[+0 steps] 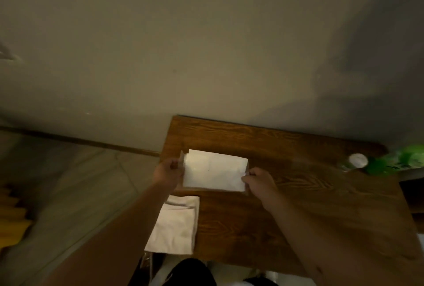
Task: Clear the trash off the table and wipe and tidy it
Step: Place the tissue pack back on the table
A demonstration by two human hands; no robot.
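A: Any writing on the green bottle (387, 163)?

B: Too blurred to read.

A: The hands?

B: The left hand (165, 171) pinches the left edge of the white pack (214, 171), the right hand (258, 182) its right edge, fingers closed on the clear wrapper. The pack sits on the wooden table (298, 194), just beyond a folded cloth (175, 226).

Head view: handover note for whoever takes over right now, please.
Left hand: gripping the left end of the white napkin pack.
Right hand: pinching its right end.
Pack sits on the wooden table, far left part. Folded white cloth lies at the near left edge, untouched.
Green bottle on its side at the right edge.
Left: remove the bottle if trash, wipe, tidy.
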